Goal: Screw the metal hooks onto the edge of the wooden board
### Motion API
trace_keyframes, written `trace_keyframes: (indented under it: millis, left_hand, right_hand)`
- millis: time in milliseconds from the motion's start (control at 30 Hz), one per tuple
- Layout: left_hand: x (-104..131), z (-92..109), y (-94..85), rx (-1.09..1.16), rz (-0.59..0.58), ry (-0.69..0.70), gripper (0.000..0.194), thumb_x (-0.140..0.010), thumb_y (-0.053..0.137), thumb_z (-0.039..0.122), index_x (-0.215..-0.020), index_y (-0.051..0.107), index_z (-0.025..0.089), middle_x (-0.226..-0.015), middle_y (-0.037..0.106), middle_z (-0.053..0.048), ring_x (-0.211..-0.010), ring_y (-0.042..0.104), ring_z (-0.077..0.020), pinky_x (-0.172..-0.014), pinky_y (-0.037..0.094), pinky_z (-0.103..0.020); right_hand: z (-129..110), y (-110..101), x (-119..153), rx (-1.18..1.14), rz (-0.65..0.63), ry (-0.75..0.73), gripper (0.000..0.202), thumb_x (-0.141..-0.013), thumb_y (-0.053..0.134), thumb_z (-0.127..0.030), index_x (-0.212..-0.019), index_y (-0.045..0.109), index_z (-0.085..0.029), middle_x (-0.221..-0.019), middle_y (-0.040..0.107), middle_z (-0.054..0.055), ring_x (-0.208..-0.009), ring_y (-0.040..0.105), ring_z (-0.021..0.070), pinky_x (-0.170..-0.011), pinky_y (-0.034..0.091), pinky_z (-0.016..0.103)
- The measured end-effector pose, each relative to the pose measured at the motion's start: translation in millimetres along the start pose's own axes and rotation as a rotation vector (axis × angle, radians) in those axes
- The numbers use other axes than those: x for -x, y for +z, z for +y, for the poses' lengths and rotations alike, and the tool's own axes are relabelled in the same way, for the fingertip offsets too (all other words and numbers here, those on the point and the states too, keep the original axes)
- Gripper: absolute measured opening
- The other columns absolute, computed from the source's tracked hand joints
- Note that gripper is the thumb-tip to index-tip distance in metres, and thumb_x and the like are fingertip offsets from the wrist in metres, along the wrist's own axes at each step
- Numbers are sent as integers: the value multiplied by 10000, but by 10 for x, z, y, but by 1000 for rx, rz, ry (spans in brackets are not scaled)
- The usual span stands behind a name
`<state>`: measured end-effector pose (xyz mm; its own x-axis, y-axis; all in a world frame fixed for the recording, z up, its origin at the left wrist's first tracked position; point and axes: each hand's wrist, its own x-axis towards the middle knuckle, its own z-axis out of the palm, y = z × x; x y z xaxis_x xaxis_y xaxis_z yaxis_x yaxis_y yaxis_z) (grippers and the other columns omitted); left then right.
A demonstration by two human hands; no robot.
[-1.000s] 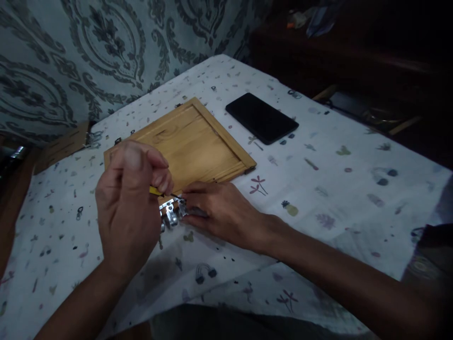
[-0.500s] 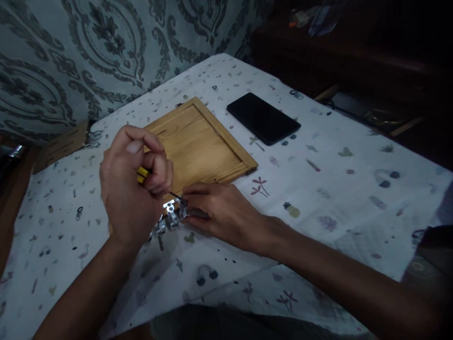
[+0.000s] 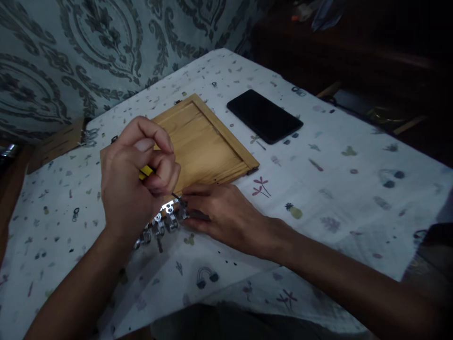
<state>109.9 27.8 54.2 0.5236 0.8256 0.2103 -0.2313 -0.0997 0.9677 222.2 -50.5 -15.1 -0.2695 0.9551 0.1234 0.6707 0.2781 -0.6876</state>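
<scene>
My left hand (image 3: 129, 189) is closed around a screwdriver with a yellow and black handle (image 3: 145, 172). Its dark shaft slants down to the right, toward the fingertips of my right hand (image 3: 233, 219). Those fingers pinch a shiny metal hook (image 3: 182, 210) at the near edge of a framed wooden board (image 3: 207, 146). More metal hooks (image 3: 171, 218) hang in a row along that edge, partly covered by my left wrist. The screwdriver's tip and its contact with the hook are hidden by my fingers.
A black phone or tablet (image 3: 264, 116) lies flat beyond the board to the right. At the far left, a brown panel (image 3: 56, 147) with metal hooks (image 3: 90, 137) rests near the patterned wall (image 3: 102, 42). A printed white cloth (image 3: 329, 189) covers the table.
My left hand has turned a little and shifted slightly up and to the right with the screwdriver. More hooks show below its wrist. My right hand stays on the same hook.
</scene>
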Motion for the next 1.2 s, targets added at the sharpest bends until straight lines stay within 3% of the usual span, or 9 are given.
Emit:
trace_keyframes:
  millis: [200,367,533,867,1200]
  left_hand:
    - [13,-20,-16,7,-68,10,187,-813,536,145,-641,605,172,-387,255,78,-323,143,-44,-348,191,-183]
    - [4,85,-39,25,38,81,298,-839,426,77,-628,615,168,-383,243,58,-326,153,-64,-336,211,-203]
    - [60,179,-75,27,106,170,420,-953,331,113,-642,611,147,-419,214,64,-328,141,-47,-326,210,-183]
    - [130,117,6,7,177,94,182,-737,556,76,-590,601,174,-370,240,62,-314,167,-53,-331,177,-208]
    - [189,117,23,8,152,53,195,-799,533,94,-643,596,193,-395,272,61,-326,178,-62,-342,203,-215]
  right_hand:
    - [7,16,17,10,27,-10,193,-902,681,-278,-1031,730,-143,-1084,730,93,-958,696,207,-791,509,307]
    - [13,18,35,16,39,-20,208,-918,656,-286,-1052,728,-145,-1115,723,96,-953,693,207,-776,510,304]
    - [22,29,36,37,50,-25,226,-917,658,-290,-1077,727,-146,-1217,703,108,-983,694,211,-794,524,310]
    - [26,32,34,54,41,-29,239,-925,647,-297,-1105,719,-157,-1216,710,102,-991,695,214,-812,524,314]
    - [33,40,31,47,32,-47,226,-924,648,-286,-1095,716,-156,-1189,708,109,-964,689,208,-785,515,311]
